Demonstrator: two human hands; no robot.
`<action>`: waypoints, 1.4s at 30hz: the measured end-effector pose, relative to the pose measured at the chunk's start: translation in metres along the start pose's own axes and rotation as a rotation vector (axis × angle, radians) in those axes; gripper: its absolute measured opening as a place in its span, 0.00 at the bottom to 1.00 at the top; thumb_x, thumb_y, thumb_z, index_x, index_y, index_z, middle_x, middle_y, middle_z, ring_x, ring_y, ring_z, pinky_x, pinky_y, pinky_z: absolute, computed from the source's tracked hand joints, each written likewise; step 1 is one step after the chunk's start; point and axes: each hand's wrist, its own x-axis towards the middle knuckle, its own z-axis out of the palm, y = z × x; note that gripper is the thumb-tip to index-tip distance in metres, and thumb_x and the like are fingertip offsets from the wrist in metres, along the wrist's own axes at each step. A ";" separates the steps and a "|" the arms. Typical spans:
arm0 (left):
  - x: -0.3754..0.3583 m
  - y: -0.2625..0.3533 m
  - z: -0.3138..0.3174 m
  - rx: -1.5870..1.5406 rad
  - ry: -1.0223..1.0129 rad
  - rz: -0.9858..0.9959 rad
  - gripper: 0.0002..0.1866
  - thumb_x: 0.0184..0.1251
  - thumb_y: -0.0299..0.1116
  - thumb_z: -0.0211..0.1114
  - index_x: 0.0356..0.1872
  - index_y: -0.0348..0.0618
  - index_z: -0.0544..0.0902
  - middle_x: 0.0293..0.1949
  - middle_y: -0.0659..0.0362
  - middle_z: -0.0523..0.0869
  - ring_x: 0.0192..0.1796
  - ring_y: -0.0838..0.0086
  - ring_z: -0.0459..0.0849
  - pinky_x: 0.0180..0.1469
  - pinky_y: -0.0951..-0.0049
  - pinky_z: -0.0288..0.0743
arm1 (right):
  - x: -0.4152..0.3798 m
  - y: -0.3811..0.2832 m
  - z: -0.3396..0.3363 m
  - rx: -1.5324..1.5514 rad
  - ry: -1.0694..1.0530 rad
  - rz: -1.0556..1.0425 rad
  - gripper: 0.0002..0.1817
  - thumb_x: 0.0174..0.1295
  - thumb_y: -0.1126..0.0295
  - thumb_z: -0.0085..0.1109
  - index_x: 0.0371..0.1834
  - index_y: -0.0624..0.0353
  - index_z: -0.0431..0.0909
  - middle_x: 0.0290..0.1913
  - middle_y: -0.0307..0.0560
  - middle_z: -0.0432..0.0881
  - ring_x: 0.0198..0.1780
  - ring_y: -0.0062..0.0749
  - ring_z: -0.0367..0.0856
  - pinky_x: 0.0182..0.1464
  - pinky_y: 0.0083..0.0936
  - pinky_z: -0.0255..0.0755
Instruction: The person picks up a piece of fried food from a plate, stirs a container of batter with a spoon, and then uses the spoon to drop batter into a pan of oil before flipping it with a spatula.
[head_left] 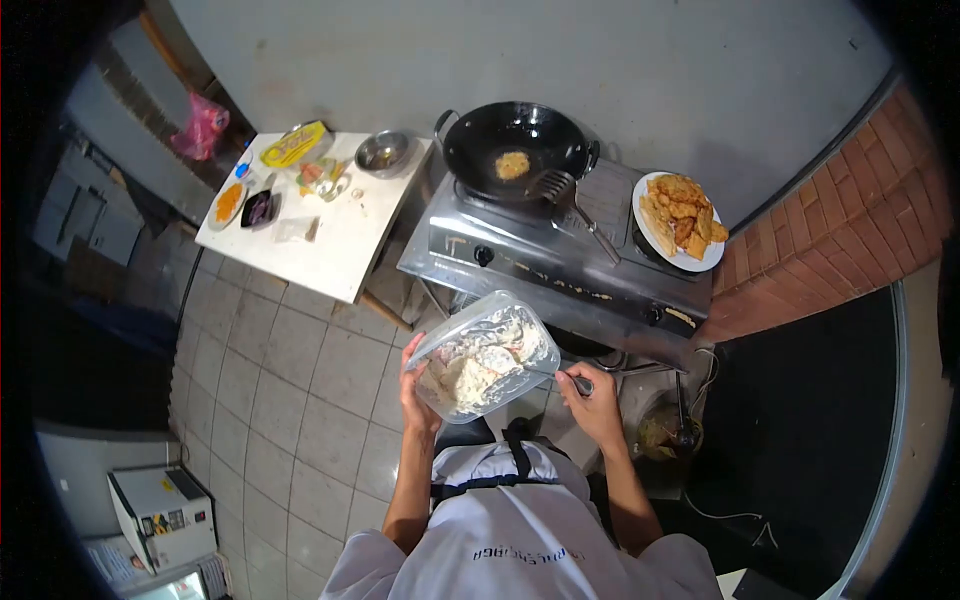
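My left hand (415, 390) grips the left side of a clear plastic container (443, 335), held tilted in front of my body. Pale, lumpy batter (470, 382) lies inside it. In my right hand (592, 395) is the dark handle of a spoon (497, 361), whose bowl rests in the batter. Beyond the container, a black wok (470, 150) on the stove holds oil and one golden fried piece (512, 165). A slotted spatula (597, 234) leans from the wok's right edge onto the stove top.
A white plate (655, 240) piled with fried pieces stands on the stove's (520, 250) right end, near a brick ledge (800, 210). The white table (345, 262) at left bears a metal bowl (383, 152), a yellow box (296, 145) and small dishes. A bucket (655, 420) stands at lower right.
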 end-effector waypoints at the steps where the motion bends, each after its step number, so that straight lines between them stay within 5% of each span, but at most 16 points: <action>1: 0.017 0.001 -0.002 0.002 -0.012 -0.005 0.33 0.54 0.40 0.55 0.63 0.41 0.63 0.57 0.52 0.70 0.60 0.61 0.70 0.62 0.62 0.68 | 0.012 -0.003 0.005 -0.009 -0.004 0.039 0.09 0.61 0.74 0.61 0.26 0.68 0.74 0.18 0.42 0.72 0.22 0.17 0.67 0.26 0.22 0.62; 6: 0.096 0.025 -0.012 0.007 0.001 -0.015 0.34 0.52 0.39 0.57 0.63 0.40 0.64 0.58 0.53 0.70 0.61 0.63 0.69 0.63 0.64 0.65 | 0.077 -0.003 0.048 -0.026 0.003 0.001 0.09 0.60 0.74 0.60 0.26 0.68 0.74 0.18 0.47 0.73 0.21 0.19 0.68 0.26 0.24 0.63; 12: 0.156 0.084 -0.056 0.075 0.175 0.106 0.33 0.52 0.39 0.57 0.63 0.41 0.65 0.57 0.53 0.71 0.61 0.62 0.69 0.62 0.64 0.65 | 0.170 -0.017 0.131 -0.085 -0.240 -0.023 0.10 0.62 0.73 0.59 0.26 0.67 0.74 0.17 0.45 0.73 0.20 0.19 0.69 0.25 0.23 0.64; 21: 0.121 0.172 -0.106 -0.163 0.478 0.419 0.31 0.56 0.38 0.55 0.63 0.43 0.63 0.58 0.52 0.70 0.60 0.61 0.71 0.62 0.62 0.68 | 0.225 -0.067 0.282 0.268 -0.473 -0.017 0.16 0.68 0.68 0.54 0.22 0.63 0.71 0.17 0.33 0.69 0.22 0.13 0.69 0.24 0.17 0.64; 26: 0.061 0.158 -0.106 -0.253 0.655 0.651 0.31 0.57 0.38 0.54 0.63 0.42 0.63 0.57 0.50 0.71 0.61 0.59 0.70 0.63 0.61 0.68 | 0.218 -0.070 0.325 0.208 -0.735 -0.173 0.14 0.70 0.68 0.51 0.26 0.62 0.71 0.21 0.34 0.71 0.23 0.12 0.70 0.26 0.15 0.69; 34: -0.050 0.086 -0.088 -0.311 0.946 0.929 0.31 0.57 0.39 0.54 0.63 0.41 0.63 0.57 0.50 0.71 0.60 0.59 0.72 0.62 0.60 0.70 | 0.146 -0.059 0.345 0.189 -1.187 -0.410 0.13 0.71 0.65 0.47 0.44 0.66 0.70 0.31 0.46 0.76 0.33 0.25 0.75 0.34 0.23 0.72; 42: -0.124 -0.033 -0.090 -0.533 1.021 1.074 0.32 0.58 0.40 0.55 0.64 0.40 0.62 0.59 0.48 0.72 0.61 0.59 0.72 0.61 0.61 0.70 | 0.070 -0.026 0.317 0.132 -1.428 -0.552 0.12 0.67 0.67 0.54 0.45 0.65 0.72 0.21 0.43 0.73 0.20 0.20 0.67 0.24 0.22 0.62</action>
